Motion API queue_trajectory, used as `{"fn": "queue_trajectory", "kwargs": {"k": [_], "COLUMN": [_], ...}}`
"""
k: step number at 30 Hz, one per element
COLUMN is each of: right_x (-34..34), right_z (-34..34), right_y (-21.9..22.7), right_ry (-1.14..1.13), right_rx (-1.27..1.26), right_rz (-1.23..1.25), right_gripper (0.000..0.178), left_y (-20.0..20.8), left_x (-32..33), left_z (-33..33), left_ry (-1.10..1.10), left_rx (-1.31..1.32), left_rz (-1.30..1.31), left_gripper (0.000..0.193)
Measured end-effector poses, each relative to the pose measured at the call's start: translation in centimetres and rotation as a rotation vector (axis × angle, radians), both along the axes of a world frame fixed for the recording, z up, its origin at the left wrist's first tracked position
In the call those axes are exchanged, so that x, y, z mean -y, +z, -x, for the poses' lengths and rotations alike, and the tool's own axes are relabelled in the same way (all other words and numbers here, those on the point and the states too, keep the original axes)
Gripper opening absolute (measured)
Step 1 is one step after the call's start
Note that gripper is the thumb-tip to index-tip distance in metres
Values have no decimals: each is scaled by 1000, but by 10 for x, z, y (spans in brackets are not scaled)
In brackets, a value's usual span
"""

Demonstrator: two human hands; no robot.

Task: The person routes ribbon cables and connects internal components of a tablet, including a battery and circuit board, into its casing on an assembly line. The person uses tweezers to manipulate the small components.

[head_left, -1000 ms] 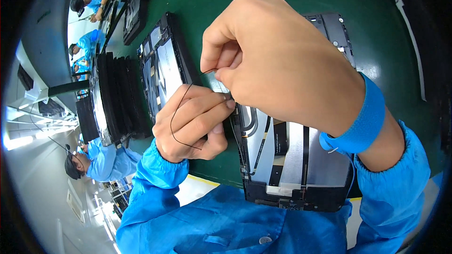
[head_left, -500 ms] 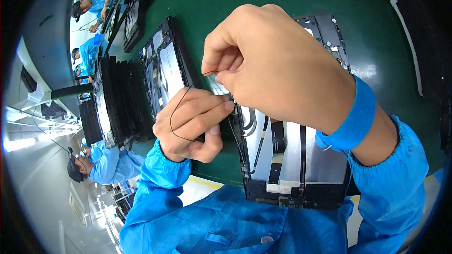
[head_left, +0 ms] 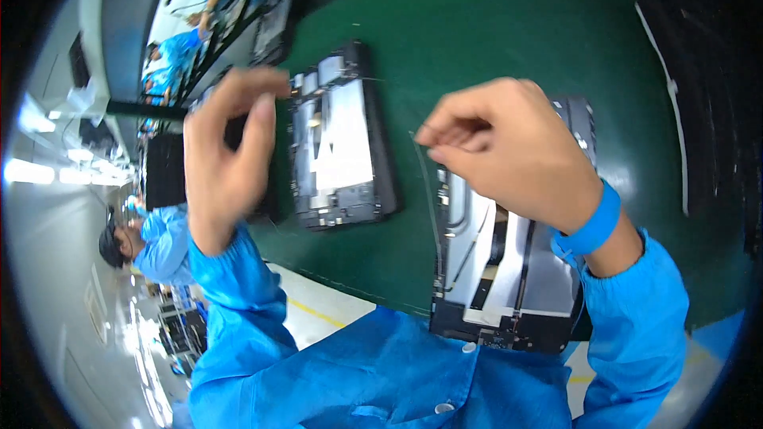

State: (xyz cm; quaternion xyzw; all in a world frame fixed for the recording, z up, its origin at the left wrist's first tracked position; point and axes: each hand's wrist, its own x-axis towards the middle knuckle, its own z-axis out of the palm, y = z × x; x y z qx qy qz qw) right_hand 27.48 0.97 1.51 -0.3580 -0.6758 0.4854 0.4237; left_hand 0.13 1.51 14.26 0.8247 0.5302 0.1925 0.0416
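My right hand (head_left: pixel 513 143) is closed in a pinch above an opened tablet-like device (head_left: pixel 548 270) with a black frame and silver inner plates. A thin wire (head_left: pixel 430 191) hangs from its fingertips along the device's left edge. The wire's lower end is hard to make out. Raised at the left and blurred by motion, my left hand (head_left: pixel 226 159) is open, its thumb apart from the curved fingers. Nothing shows between them. The nearest thing to it is a second opened device (head_left: pixel 346 131), lying on the green table just to its right.
Behind my left hand stands a stack of black panels (head_left: pixel 165 171). Another device (head_left: pixel 274 28) lies at the far left of the green table (head_left: pixel 477 16). A black strip with a pale edge (head_left: pixel 675 127) runs along the right. Co-workers in blue (head_left: pixel 163 242) are at the left.
My left hand has left the wire, moved up and left, and opened. My right hand has shifted right and slightly down, still pinching the wire. The view has turned somewhat.
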Motion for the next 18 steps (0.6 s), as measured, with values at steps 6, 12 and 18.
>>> {"fn": "queue_trajectory", "kwargs": {"k": [6, 12, 18], "right_x": [8, 10, 9], "right_z": [4, 11, 4], "right_y": [11, 8, 1], "right_ry": [-26, 67, 5], "right_rx": [-2, -59, -12], "right_rz": [130, 128, 128], "right_gripper": [15, 15, 14], "left_y": [35, -48, -66], "left_x": [-198, -325, -364], "left_z": [107, 316, 238], "left_ry": [209, 557, 827], "left_rx": [-67, -361, -435], "left_rz": [250, 452, 1170], "left_gripper": [50, 93, 136]}}
